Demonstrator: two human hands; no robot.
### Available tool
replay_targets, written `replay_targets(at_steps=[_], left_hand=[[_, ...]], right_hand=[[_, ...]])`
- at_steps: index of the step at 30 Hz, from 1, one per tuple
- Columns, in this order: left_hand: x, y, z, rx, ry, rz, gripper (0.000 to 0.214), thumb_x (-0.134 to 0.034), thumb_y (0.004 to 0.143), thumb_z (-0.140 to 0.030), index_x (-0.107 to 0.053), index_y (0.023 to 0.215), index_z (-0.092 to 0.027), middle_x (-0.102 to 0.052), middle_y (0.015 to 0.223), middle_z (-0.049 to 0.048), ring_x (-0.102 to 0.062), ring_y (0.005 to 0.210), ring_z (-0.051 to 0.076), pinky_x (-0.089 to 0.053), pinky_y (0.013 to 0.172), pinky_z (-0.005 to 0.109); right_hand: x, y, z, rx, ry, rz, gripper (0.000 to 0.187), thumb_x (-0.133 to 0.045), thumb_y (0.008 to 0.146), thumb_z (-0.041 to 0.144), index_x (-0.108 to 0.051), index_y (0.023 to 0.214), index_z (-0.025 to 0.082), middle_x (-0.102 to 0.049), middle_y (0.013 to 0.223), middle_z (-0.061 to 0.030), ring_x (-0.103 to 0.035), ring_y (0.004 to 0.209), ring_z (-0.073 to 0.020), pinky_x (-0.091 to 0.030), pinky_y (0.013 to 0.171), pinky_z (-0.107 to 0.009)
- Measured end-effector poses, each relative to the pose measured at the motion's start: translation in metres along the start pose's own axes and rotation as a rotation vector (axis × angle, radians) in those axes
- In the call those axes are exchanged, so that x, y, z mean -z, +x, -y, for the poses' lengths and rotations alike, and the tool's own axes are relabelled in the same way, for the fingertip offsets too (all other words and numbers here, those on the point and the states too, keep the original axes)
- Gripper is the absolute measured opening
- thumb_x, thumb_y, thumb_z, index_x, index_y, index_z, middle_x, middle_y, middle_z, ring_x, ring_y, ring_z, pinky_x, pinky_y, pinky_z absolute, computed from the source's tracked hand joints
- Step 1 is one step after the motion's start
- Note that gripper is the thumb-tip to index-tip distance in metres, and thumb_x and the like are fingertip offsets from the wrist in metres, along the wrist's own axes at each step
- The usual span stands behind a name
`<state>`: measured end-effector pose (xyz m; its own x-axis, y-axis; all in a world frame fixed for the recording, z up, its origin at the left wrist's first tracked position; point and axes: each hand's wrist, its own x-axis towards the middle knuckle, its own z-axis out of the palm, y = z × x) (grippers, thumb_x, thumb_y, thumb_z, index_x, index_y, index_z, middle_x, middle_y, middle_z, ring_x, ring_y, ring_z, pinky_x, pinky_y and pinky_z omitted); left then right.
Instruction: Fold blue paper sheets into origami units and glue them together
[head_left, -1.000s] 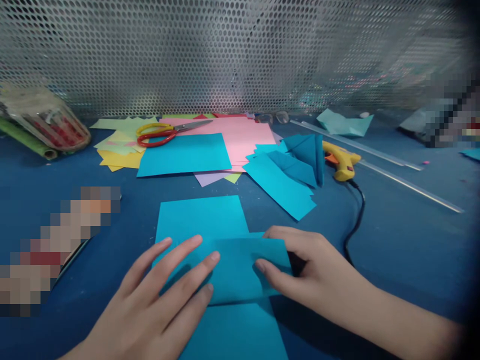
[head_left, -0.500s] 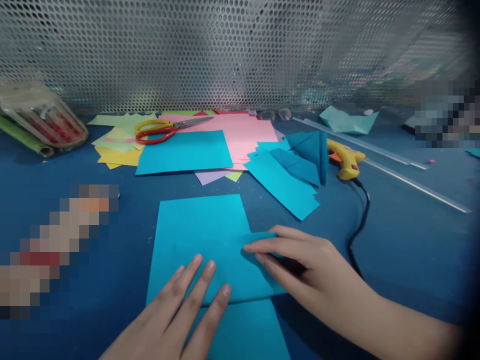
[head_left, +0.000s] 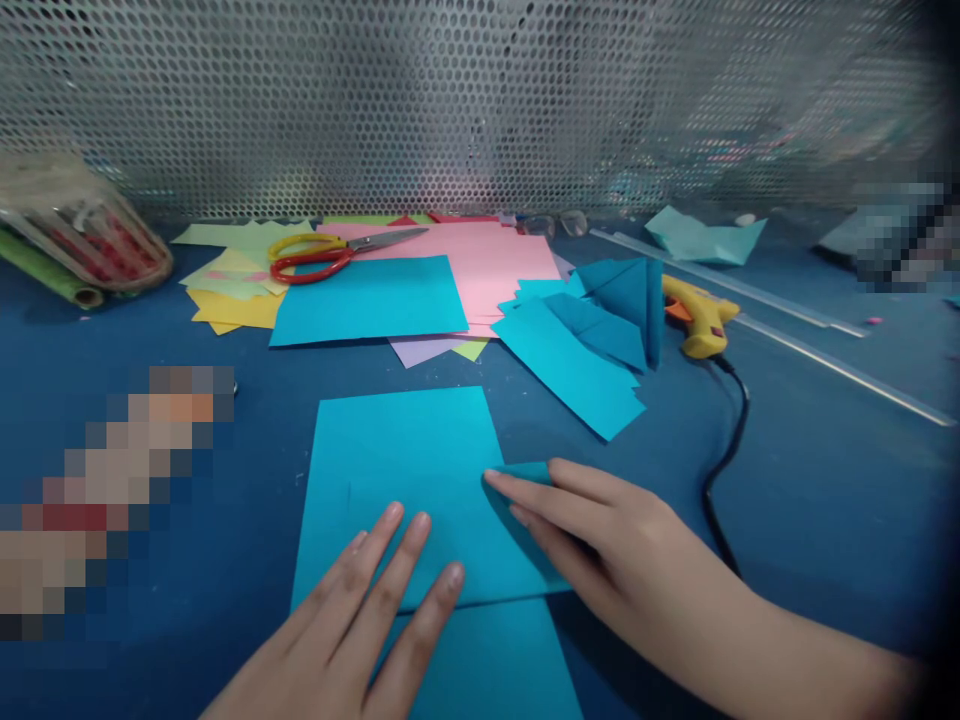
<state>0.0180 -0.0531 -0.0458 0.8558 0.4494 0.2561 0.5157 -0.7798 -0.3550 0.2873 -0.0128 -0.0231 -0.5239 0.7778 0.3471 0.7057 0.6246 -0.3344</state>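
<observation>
A blue sheet of paper (head_left: 405, 440) lies on the table in front of me. Across its lower part my left hand (head_left: 337, 620) rests flat, fingers spread. My right hand (head_left: 630, 530) is at the sheet's right side, its index fingertip pressed on the paper and its thumb close below. A blue paper flap (head_left: 525, 473) sticks out to the right, caught at the right fingers; its far part is hidden by the hand. Another blue paper piece (head_left: 487, 665) extends toward me below a straight edge, partly covered by my left hand.
Behind lie scissors (head_left: 315, 270) on a blue sheet (head_left: 375, 310) and coloured papers (head_left: 517, 265). Folded blue paper (head_left: 615, 310) sits beside a yellow glue gun (head_left: 705, 325) with a black cord. Clear glue sticks (head_left: 840, 365), a jar (head_left: 97, 225) and a mesh wall (head_left: 450, 120) are also present.
My right index fingertip has slid slightly up along the paper, and the right hand lies a little flatter. My left hand stays in place. The view has shifted slightly.
</observation>
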Motion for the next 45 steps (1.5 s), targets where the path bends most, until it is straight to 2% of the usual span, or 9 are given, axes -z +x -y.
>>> replay_targets(at_steps=[9,13,16,20,23,32,38,41,45], left_hand=[[0.000,0.004,-0.002,0.047,-0.049,-0.008,0.066,-0.033,0.106,-0.057,-0.034,0.158,-0.016,-0.052,0.154,0.0141,-0.054,0.135,0.032,-0.056,0.092,0.033],[-0.002,0.002,0.001,0.149,-0.119,-0.041,0.050,-0.026,0.110,-0.034,-0.042,0.154,-0.016,-0.058,0.146,0.0180,-0.053,0.137,0.033,-0.060,0.089,0.035],[-0.001,0.001,0.007,0.101,-0.139,0.060,0.046,-0.039,0.104,-0.021,-0.052,0.148,-0.015,-0.059,0.145,0.0216,-0.061,0.128,0.039,-0.064,0.081,0.041],[0.005,0.003,0.009,0.118,-0.128,0.174,0.050,-0.037,0.103,-0.025,-0.050,0.150,-0.013,-0.052,0.150,0.0248,-0.057,0.130,0.045,-0.064,0.082,0.052],[0.010,0.004,0.007,0.107,-0.104,0.226,0.050,-0.038,0.101,-0.020,-0.050,0.149,-0.015,-0.053,0.149,0.0235,-0.058,0.130,0.044,-0.063,0.086,0.052],[0.003,-0.001,-0.005,0.204,-0.103,0.129,0.048,-0.039,0.103,-0.025,-0.050,0.149,-0.017,-0.056,0.149,0.0164,-0.047,0.142,0.036,-0.062,0.089,0.036],[0.000,0.001,-0.011,0.192,-0.055,-0.007,0.044,-0.040,0.107,-0.033,-0.055,0.140,-0.008,-0.062,0.140,0.0202,-0.030,0.151,0.040,-0.050,0.107,0.042],[0.001,0.001,-0.009,0.185,-0.052,0.009,0.044,-0.041,0.107,-0.031,-0.054,0.142,-0.007,-0.062,0.140,0.0208,-0.038,0.147,0.040,-0.053,0.103,0.042],[-0.001,-0.001,-0.001,0.178,-0.142,0.096,0.046,-0.035,0.103,-0.016,-0.052,0.145,-0.013,-0.057,0.147,0.0209,-0.047,0.141,0.040,-0.061,0.092,0.045]], right_hand=[[-0.001,0.000,0.000,0.023,-0.038,0.022,0.047,-0.030,0.110,0.024,-0.075,0.120,0.013,-0.071,0.078,-0.0086,-0.073,0.066,-0.0195,-0.062,0.056,-0.029],[0.000,-0.002,0.001,0.037,-0.073,0.046,0.046,-0.030,0.109,0.021,-0.073,0.125,0.014,-0.070,0.076,-0.0078,-0.072,0.064,-0.0198,-0.062,0.055,-0.030],[-0.001,-0.001,0.000,0.045,-0.089,0.052,0.046,-0.030,0.108,0.019,-0.073,0.125,0.014,-0.069,0.074,-0.0073,-0.070,0.061,-0.0192,-0.061,0.052,-0.029],[-0.003,0.001,0.000,0.056,-0.090,0.054,0.047,-0.030,0.108,0.017,-0.073,0.125,0.013,-0.068,0.073,-0.0073,-0.070,0.060,-0.0191,-0.060,0.050,-0.028],[-0.003,0.001,0.000,0.054,-0.084,0.053,0.047,-0.030,0.108,0.017,-0.073,0.125,0.013,-0.068,0.072,-0.0072,-0.069,0.058,-0.0188,-0.060,0.049,-0.028],[0.000,0.001,0.000,0.060,-0.106,0.056,0.048,-0.029,0.108,0.017,-0.073,0.124,0.012,-0.068,0.072,-0.0073,-0.070,0.059,-0.0184,-0.060,0.050,-0.027],[-0.002,0.002,0.001,0.061,-0.125,0.044,0.048,-0.029,0.107,0.015,-0.074,0.122,0.012,-0.069,0.072,-0.0074,-0.071,0.061,-0.0177,-0.061,0.053,-0.026],[-0.001,0.001,0.001,0.063,-0.124,0.042,0.048,-0.028,0.108,0.016,-0.074,0.122,0.013,-0.070,0.074,-0.0077,-0.071,0.060,-0.0178,-0.061,0.053,-0.027],[0.000,-0.001,0.002,0.027,-0.112,0.044,0.047,-0.029,0.109,0.018,-0.073,0.123,0.012,-0.071,0.076,-0.0082,-0.071,0.061,-0.0180,-0.062,0.053,-0.028]])
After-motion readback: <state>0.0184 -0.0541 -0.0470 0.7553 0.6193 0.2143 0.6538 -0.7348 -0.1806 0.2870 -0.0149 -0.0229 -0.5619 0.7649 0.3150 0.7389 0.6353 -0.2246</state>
